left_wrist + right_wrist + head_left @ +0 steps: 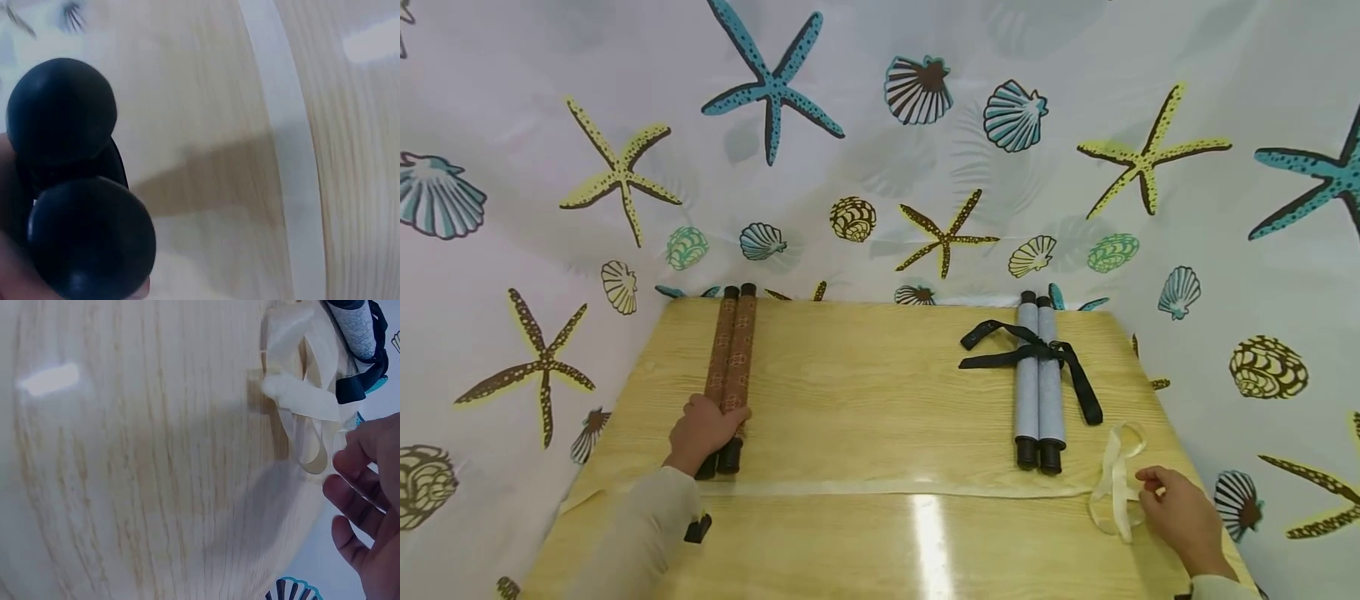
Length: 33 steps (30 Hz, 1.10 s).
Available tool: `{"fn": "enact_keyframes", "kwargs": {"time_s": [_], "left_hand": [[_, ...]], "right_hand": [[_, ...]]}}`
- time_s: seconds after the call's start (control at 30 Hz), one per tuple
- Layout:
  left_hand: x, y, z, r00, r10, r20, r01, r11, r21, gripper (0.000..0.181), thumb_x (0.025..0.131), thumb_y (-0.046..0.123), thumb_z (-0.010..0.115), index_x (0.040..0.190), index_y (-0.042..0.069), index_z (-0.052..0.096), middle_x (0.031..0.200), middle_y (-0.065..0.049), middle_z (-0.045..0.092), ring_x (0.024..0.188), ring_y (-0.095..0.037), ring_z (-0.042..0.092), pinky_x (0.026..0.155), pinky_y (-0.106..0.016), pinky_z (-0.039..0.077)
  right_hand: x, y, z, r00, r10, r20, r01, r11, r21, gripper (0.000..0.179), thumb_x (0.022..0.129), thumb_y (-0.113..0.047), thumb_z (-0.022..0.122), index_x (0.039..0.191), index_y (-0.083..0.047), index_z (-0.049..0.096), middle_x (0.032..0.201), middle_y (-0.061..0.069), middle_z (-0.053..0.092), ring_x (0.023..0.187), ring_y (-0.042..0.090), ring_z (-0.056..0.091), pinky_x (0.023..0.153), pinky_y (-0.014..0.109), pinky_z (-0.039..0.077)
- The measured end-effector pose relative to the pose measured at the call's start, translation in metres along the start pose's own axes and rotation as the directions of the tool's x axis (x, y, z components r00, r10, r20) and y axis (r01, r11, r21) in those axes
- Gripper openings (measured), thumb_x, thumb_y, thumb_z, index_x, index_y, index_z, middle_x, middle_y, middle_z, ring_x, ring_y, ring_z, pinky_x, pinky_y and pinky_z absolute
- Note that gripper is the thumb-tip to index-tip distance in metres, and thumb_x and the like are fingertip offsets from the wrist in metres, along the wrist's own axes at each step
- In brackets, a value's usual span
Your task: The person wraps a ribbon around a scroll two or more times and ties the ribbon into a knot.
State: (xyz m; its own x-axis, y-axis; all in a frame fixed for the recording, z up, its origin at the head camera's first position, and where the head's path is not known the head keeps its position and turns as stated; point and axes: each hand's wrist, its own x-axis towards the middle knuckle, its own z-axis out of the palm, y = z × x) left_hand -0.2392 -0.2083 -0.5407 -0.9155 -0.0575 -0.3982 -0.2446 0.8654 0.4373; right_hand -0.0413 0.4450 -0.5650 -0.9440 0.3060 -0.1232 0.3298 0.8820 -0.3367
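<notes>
While my left hand (706, 429) wraps the brown patterned scrolls (741, 358), the cream ribbon (303, 399) lies beside my empty right hand (1183, 517), its fingers loosely bent. I'd squeeze both rolls evenly.

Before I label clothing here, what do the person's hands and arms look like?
The left hand and right hand are ungloved. The left sleeve and right sleeve are plain and pale, reaching the wrists; beside the left one shows a black tab.
</notes>
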Motion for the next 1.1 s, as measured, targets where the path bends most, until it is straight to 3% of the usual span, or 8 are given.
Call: {"fn": "enact_keyframes", "kwargs": {"time_s": [0.17, 0.3, 0.43, 0.63, 0.77, 0.93, 1.1], "left_hand": [[-0.040, 0.046, 0.028, 0.997, 0.052, -0.057, -0.054, 0.998, -0.039, 0.082, 0.088, 0.057, 0.057, 0.124, -0.015, 0.038, 0.116, -0.034, 0.050, 0.078, -0.036, 0.059, 0.063, -0.044, 0.049], [-0.075, 0.071, 0.058, 0.990, 0.099, -0.100, -0.107, 0.991, -0.082, 0.067, 0.082, 0.050, 0.064, 0.113, -0.006, 0.045, 0.100, -0.022, 0.054, 0.069, -0.026, 0.055, 0.054, -0.035, 0.042], [-0.106, 0.085, 0.087, 0.984, 0.145, -0.106, -0.154, 0.984, -0.090, 0.061, 0.076, 0.045, 0.067, 0.109, -0.003, 0.048, 0.090, -0.013, 0.051, 0.066, -0.022, 0.053, 0.052, -0.032, 0.039], [-0.145, 0.092, 0.129, 0.982, 0.165, -0.092, -0.174, 0.981, -0.092, 0.062, 0.068, 0.041, 0.070, 0.106, -0.002, 0.047, 0.088, -0.010, 0.047, 0.067, -0.022, 0.050, 0.053, -0.034, 0.040], [-0.156, 0.092, 0.152, 0.981, 0.168, -0.093, -0.178, 0.978, -0.110, 0.061, 0.067, 0.039, 0.070, 0.105, -0.002, 0.045, 0.088, -0.011, 0.045, 0.069, -0.023, 0.049, 0.055, -0.036, 0.043], [-0.160, 0.090, 0.174, 0.979, 0.171, -0.114, -0.184, 0.976, -0.113, 0.064, 0.069, 0.039, 0.071, 0.109, -0.004, 0.044, 0.090, -0.012, 0.044, 0.072, -0.024, 0.049, 0.057, -0.040, 0.047], [-0.162, 0.086, 0.188, 0.966, 0.198, -0.168, -0.208, 0.977, -0.046, 0.073, 0.075, 0.051, 0.076, 0.111, -0.005, 0.045, 0.091, -0.014, 0.046, 0.074, -0.025, 0.051, 0.057, -0.042, 0.051]], "right_hand": [[0.009, 0.011, -0.003, 0.988, -0.052, 0.149, 0.052, 0.999, 0.005, 0.041, 0.085, -0.001, 0.054, 0.124, 0.007, 0.059, 0.103, 0.024, 0.064, 0.083, 0.029, 0.064, 0.062, 0.036, 0.048], [0.011, 0.016, -0.001, 0.979, -0.078, 0.189, 0.079, 0.997, 0.004, 0.045, 0.085, 0.000, 0.056, 0.129, 0.009, 0.055, 0.102, 0.022, 0.064, 0.083, 0.025, 0.064, 0.061, 0.035, 0.047], [0.011, 0.014, 0.003, 0.975, -0.095, 0.203, 0.093, 0.995, 0.022, 0.048, 0.089, -0.004, 0.056, 0.136, 0.008, 0.049, 0.105, 0.023, 0.064, 0.077, 0.019, 0.061, 0.057, 0.032, 0.044], [0.012, 0.007, 0.006, 0.979, -0.131, 0.159, 0.127, 0.991, 0.035, 0.055, 0.091, -0.005, 0.059, 0.142, 0.005, 0.042, 0.109, 0.023, 0.063, 0.069, 0.008, 0.055, 0.052, 0.028, 0.040], [0.014, 0.002, 0.009, 0.976, -0.158, 0.148, 0.156, 0.987, 0.020, 0.049, 0.091, -0.006, 0.060, 0.139, 0.004, 0.049, 0.106, 0.021, 0.065, 0.071, 0.008, 0.057, 0.054, 0.029, 0.042], [0.017, -0.003, 0.012, 0.973, -0.185, 0.140, 0.191, 0.981, -0.024, 0.031, 0.091, -0.007, 0.064, 0.120, 0.001, 0.066, 0.099, 0.016, 0.066, 0.074, 0.015, 0.059, 0.058, 0.031, 0.045], [0.017, -0.005, 0.016, 0.970, -0.206, 0.126, 0.213, 0.976, -0.038, 0.021, 0.091, -0.011, 0.067, 0.110, -0.004, 0.073, 0.099, 0.013, 0.067, 0.076, 0.017, 0.061, 0.058, 0.032, 0.047]]}}
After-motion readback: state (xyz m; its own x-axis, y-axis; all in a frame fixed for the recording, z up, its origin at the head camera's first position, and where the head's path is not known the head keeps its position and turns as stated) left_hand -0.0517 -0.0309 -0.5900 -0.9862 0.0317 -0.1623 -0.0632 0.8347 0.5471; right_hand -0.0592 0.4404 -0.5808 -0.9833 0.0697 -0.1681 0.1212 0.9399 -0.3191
